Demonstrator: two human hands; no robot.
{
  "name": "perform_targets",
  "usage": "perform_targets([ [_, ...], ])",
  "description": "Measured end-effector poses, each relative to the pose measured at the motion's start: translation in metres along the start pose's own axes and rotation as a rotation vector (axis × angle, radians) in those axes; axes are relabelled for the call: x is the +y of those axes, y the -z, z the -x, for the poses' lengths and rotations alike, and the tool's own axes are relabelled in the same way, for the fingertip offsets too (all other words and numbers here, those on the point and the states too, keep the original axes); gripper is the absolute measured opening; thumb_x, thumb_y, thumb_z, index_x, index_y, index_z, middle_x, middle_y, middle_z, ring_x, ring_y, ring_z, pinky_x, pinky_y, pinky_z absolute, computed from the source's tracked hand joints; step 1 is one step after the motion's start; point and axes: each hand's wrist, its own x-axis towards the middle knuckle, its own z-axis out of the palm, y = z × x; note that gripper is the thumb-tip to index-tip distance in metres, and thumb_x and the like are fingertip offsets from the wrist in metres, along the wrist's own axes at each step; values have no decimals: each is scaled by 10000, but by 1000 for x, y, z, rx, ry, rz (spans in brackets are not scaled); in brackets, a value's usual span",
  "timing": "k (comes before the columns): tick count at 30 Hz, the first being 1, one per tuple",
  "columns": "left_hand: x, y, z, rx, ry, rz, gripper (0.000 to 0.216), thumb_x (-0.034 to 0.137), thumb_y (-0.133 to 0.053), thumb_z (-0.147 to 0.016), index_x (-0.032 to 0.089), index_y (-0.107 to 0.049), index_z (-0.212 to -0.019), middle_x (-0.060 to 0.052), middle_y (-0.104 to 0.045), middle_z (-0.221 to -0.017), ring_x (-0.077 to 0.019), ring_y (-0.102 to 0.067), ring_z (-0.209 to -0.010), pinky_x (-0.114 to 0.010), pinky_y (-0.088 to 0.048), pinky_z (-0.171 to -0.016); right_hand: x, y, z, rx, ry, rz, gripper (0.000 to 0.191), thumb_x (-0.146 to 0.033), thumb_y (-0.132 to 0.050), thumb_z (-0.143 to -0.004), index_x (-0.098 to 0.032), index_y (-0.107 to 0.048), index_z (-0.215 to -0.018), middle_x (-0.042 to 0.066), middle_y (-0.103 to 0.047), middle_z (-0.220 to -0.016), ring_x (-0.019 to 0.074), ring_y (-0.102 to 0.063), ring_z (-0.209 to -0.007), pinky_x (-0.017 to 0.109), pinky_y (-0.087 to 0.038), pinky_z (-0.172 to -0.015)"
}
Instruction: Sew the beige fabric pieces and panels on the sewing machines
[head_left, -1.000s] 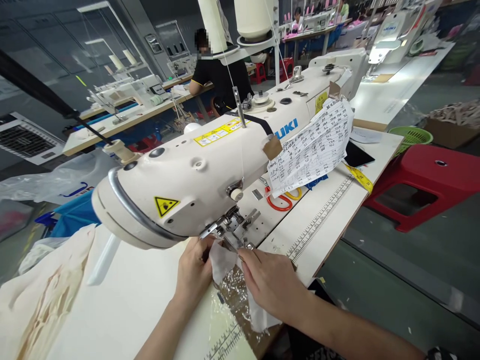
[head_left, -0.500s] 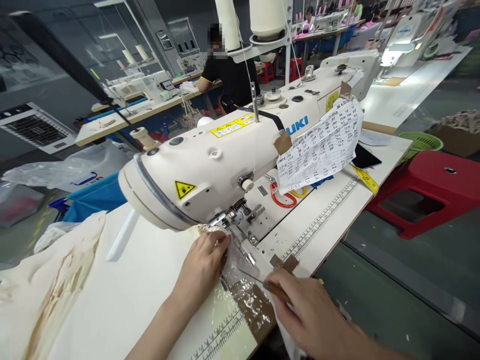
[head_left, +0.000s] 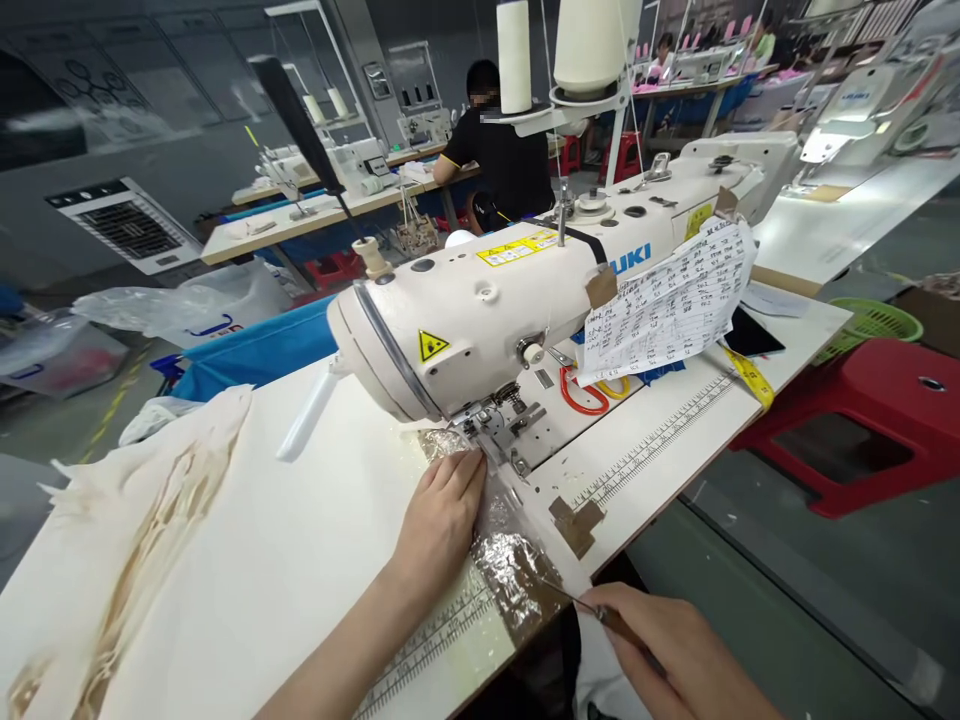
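Note:
My left hand rests beside the needle area of a white sewing machine, fingers drawn together, their tips at the edge of a strip of white fabric. The fabric runs from the presser foot over the front edge of the table and hangs down. My right hand is closed around the brown handle of an awl. Its thin metal point reaches left over the fabric near the table edge. Shiny clear tape covers the surface between my hands. Exactly what my left fingertips pinch is partly hidden.
Cream fabric pieces lie on the left. Red-handled scissors, a yellow tape measure and a handwritten sheet are by the machine. A red stool stands right. A person in black sits beyond.
The view has shifted, with the machine now farther right. My right hand with the awl has moved down and away from the presser foot. My left hand stays near the needle area, its fingers flatter.

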Motion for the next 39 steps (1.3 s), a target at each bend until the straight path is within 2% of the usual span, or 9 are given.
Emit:
perform_targets([
  [6, -2, -1, 2, 24, 25, 54, 399, -22, -341, -937, 13, -628, -1212, -147, -678, -1211, -268, -606, -1103, -428, -582, -922, 1, -4, -2, -8, 4, -99, 276, -176, -407, -969, -277, -608, -1130, -2, -723, -897, 189, -692, -736, 248, -506, -665],
  [11, -11, -3, 4, 32, 48, 167, 403, 35, -353, -939, 78, -609, -1248, -111, -668, -1265, -276, -595, -1169, -454, -585, -939, 4, -11, -8, 31, -166, -337, 235, -334, -438, -1022, -258, -654, -1073, 8, -639, -752, 219, -652, -749, 265, -492, -658],
  [15, -18, -5, 5, 27, 44, 224, 459, 12, -335, -904, 88, -566, -1293, -115, -646, -1298, -265, -578, -1217, -460, -566, -994, 2, -30, -11, 118, -381, -760, 296, -502, -600, -962, -236, -702, -1039, 33, -653, -872, 211, -622, -826, 270, -497, -733],
  [19, -19, -4, 6, 13, 24, 253, 483, -3, -337, -894, 87, -527, -1328, -130, -611, -1328, -257, -542, -1261, -456, -529, -1058, -4, -51, -9, 96, -660, -1302, 427, -563, -795, -796, -217, -724, -1036, 27, -640, -901, 164, -604, -750, 229, -475, -659],
  [21, -17, -3, 4, 11, 20, 233, 470, -10, -346, -895, 79, -529, -1318, -148, -593, -1324, -276, -535, -1253, -462, -535, -1045, -5, -51, -8, 69, -664, -1258, 455, -597, -792, -791, -217, -732, -1034, 21, -637, -879, 159, -590, -742, 224, -460, -656],
  [27, -12, -1, -7, 13, 50, 128, 359, -16, -406, -885, 50, -592, -1184, -188, -569, -1197, -331, -541, -1081, -473, -605, -835, -2, -27, -19, 101, -460, -661, 399, -586, -555, -963, -236, -697, -1088, 49, -692, -978, 250, -609, -945, 321, -475, -858],
  [32, -17, -4, -9, 60, 51, 214, 331, -28, -418, -888, 64, -572, -1167, -157, -568, -1069, -278, -531, -965, -426, -595, -788, -2, -26, -33, 99, -431, -543, 390, -535, -463, -992, -223, -657, -1122, 71, -698, -1034, 276, -619, -991, 330, -500, -782],
  [36, -21, -4, -5, 101, 31, 388, 370, -54, -384, -895, 106, -536, -1192, -131, -577, -1082, -236, -550, -983, -389, -567, -827, -4, -28, -39, 112, -361, -481, 333, -477, -455, -1007, -225, -651, -1102, 52, -703, -1006, 251, -639, -965, 323, -503, -828],
  [39, -22, -4, -4, 90, 14, 388, 385, -47, -376, -894, 142, -531, -1191, -123, -586, -1119, -242, -560, -1019, -402, -556, -827, -6, -26, -45, 112, -322, -467, 312, -445, -449, -1017, -218, -647, -1097, 50, -706, -1008, 239, -647, -962, 307, -511, -818],
])
